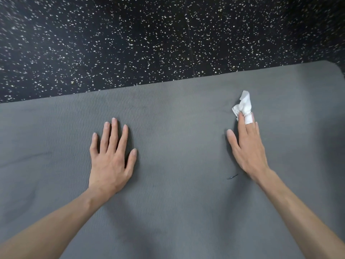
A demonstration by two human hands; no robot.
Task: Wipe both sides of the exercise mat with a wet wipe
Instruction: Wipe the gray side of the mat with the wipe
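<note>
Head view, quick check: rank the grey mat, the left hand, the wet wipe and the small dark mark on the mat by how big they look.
1. Grey mat
2. Left hand
3. Wet wipe
4. Dark mark

Head view, steeply down, close.
</note>
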